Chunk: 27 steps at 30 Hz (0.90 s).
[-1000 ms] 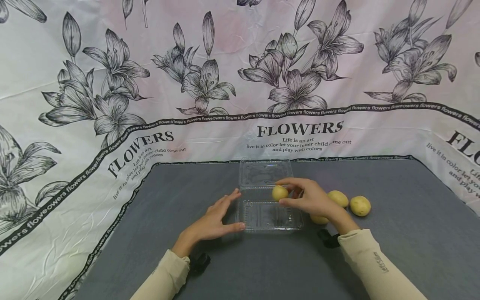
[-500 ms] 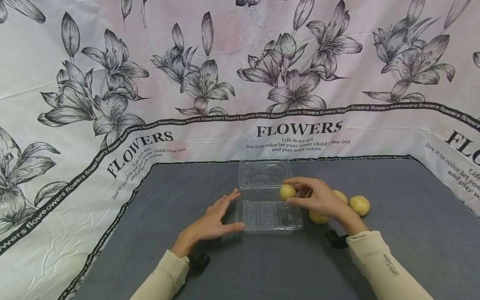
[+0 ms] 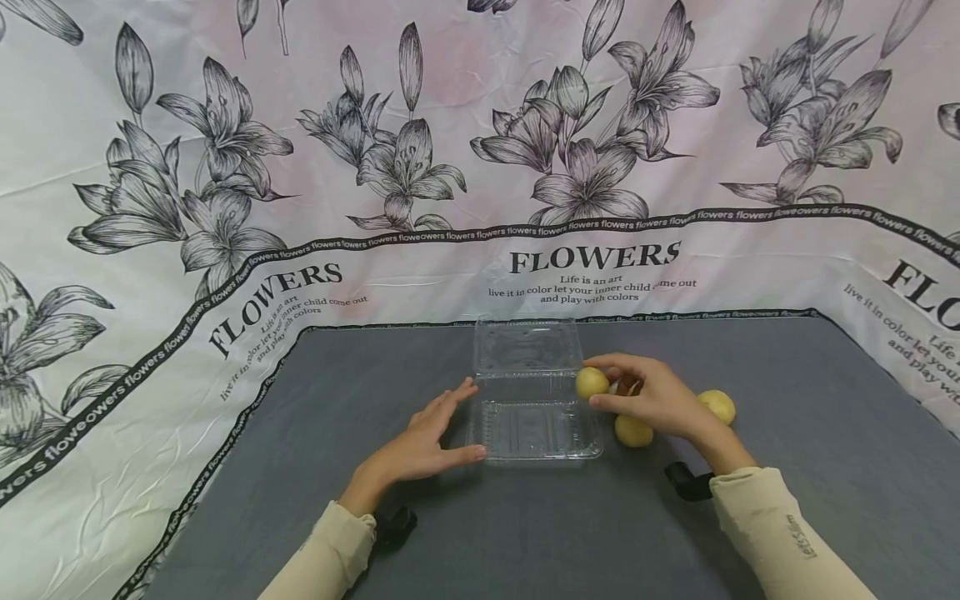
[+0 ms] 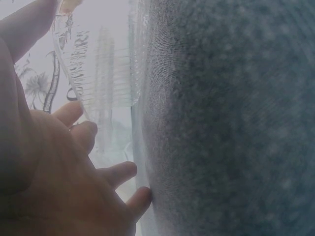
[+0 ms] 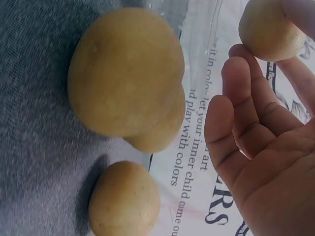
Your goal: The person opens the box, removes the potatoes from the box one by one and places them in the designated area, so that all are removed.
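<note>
In the head view my right hand [image 3: 663,402] pinches a small yellow potato [image 3: 592,383] between thumb and fingertips, raised at the right edge of a clear plastic clamshell container [image 3: 536,456]. The right wrist view has the held potato [image 5: 268,34] at its top right. The container's lid [image 3: 527,346] stands folded back, away from me. Beside the container's left edge lies my left hand [image 3: 423,446], fingers extended and thumb apart; whether it touches the plastic I cannot tell. Nothing is in its grasp in the left wrist view.
Right of the container, a potato [image 3: 633,431] lies near its corner and another potato [image 3: 717,406] farther right. The right wrist view shows a third potato [image 5: 162,130] partly behind a nearer one. A flower-printed cloth [image 3: 600,287] rises behind the grey tabletop [image 3: 525,533].
My right hand has moved right with the potato, from over the container to its right edge. It now covers a potato on the table seen earlier. My left hand stays in place.
</note>
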### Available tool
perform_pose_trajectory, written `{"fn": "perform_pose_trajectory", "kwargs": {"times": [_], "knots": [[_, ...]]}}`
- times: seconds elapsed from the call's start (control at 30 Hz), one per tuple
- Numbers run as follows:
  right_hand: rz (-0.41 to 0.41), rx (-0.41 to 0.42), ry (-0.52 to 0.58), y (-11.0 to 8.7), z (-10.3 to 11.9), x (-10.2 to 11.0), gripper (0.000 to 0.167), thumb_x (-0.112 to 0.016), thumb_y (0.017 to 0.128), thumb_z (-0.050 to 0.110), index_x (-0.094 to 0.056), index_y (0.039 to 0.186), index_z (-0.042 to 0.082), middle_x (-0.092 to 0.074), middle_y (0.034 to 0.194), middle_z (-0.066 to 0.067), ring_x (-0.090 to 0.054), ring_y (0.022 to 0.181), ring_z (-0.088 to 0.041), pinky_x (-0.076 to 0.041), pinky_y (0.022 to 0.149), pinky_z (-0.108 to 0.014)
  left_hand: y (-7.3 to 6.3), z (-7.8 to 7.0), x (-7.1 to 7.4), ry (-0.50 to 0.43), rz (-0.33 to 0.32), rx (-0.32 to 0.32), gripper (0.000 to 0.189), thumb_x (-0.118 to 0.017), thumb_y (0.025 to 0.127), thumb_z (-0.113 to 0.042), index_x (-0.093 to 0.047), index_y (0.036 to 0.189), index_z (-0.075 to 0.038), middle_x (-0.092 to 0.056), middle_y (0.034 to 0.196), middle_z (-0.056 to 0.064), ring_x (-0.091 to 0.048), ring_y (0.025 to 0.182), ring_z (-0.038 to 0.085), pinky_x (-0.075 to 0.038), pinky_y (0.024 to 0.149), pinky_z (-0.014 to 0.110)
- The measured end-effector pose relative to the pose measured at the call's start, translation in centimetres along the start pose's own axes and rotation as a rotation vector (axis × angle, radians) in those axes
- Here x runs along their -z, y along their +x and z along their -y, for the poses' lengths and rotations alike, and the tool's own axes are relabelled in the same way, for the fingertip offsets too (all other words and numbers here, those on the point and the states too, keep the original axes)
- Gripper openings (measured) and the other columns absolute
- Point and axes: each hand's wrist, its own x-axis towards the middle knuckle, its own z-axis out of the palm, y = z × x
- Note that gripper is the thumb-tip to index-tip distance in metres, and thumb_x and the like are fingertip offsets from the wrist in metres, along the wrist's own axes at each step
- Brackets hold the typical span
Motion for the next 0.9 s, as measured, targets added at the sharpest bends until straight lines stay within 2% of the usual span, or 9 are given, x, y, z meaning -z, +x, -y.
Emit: {"fn": "perform_pose_trajectory", "kwargs": {"times": [0.2, 0.53, 0.9], "knots": [[-0.020, -0.010, 0.008, -0.6, -0.5, 0.5, 0.050, -0.081, 0.089, 0.026, -0.065, 0.135, 0.013, -0.074, 0.105, -0.007, -0.062, 0.079, -0.012, -0.051, 0.068, -0.028, 0.0, 0.0, 0.0, 0.002, 0.002, -0.003, 0.094, -0.069, 0.090, -0.058, -0.018, 0.164, -0.030, -0.006, 0.173, -0.010, -0.006, 0.160, 0.036, -0.009, 0.121, 0.070], [-0.041, -0.043, -0.015, -2.0, -0.9, 1.6, 0.050, -0.080, 0.089, 0.030, -0.065, 0.136, 0.021, -0.073, 0.110, -0.007, -0.061, 0.080, -0.011, -0.050, 0.067, -0.027, -0.1, 0.0, 0.0, -0.003, -0.001, -0.007, 0.094, -0.070, 0.091, -0.057, -0.019, 0.164, -0.029, -0.006, 0.173, -0.010, -0.006, 0.160, 0.036, -0.009, 0.120, 0.071], [-0.059, -0.074, -0.042, -3.0, -1.8, 2.6, 0.048, -0.079, 0.091, 0.031, -0.065, 0.135, 0.019, -0.073, 0.109, -0.008, -0.062, 0.079, -0.011, -0.050, 0.067, -0.027, 0.0, 0.0, -0.1, 0.001, -0.005, -0.014, 0.093, -0.070, 0.091, -0.055, -0.020, 0.164, -0.028, -0.007, 0.173, -0.010, -0.006, 0.160, 0.037, -0.010, 0.120, 0.071]]}}
